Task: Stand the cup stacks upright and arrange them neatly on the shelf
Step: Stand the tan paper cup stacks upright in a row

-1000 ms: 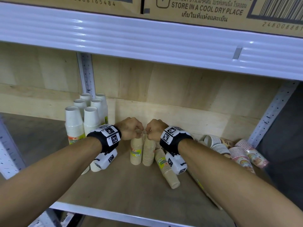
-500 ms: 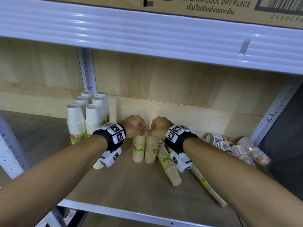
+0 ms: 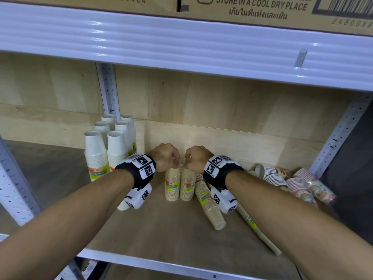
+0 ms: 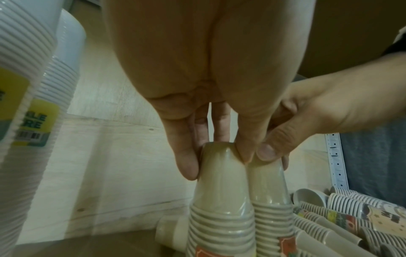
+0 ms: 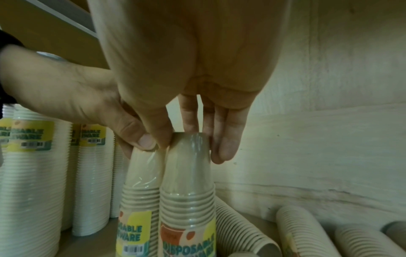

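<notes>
Two beige stacks upright; hands pinching tops.

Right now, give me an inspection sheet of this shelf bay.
Surface: wooden shelf, white metal front edge.
Job's things: two beige cup stacks upright, side by side; white cup stacks upright at back left; beige stacks and patterned stacks lying down at right.
Clutter: nothing seen.
Grips: left hand pinches the top of the left beige stack; right hand pinches the right one.
Cables: nothing seen.
Surroundings: cardboard box on the shelf above; perforated uprights.
</notes>
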Action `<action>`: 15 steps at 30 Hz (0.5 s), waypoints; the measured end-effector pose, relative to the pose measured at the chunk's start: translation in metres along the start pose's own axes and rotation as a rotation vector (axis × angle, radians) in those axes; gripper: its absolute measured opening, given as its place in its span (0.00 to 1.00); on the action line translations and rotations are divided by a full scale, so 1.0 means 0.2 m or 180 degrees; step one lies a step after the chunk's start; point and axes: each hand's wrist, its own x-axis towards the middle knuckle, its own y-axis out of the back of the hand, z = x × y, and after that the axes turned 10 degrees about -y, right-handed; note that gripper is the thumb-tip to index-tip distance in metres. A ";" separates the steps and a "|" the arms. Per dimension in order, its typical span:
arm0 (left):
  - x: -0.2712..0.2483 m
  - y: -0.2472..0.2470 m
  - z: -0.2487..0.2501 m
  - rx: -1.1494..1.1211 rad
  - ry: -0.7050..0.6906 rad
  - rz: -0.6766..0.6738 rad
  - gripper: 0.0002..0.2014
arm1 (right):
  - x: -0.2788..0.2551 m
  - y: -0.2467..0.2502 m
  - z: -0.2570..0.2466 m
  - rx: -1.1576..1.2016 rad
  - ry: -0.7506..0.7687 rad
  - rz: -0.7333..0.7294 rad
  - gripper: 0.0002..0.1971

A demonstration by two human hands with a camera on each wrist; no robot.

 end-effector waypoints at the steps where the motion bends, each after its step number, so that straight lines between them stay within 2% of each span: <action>1: 0.00 0.00 0.00 -0.0025 0.0003 -0.0008 0.14 | 0.00 0.00 0.00 -0.0021 0.0019 -0.0019 0.16; 5: 0.00 0.00 -0.01 -0.0064 0.0018 -0.0019 0.14 | -0.01 0.01 0.01 -0.0161 0.0201 -0.0181 0.18; 15: 0.01 0.01 0.01 -0.0024 0.0035 -0.0080 0.08 | -0.01 0.03 0.02 0.0122 0.0146 -0.0243 0.18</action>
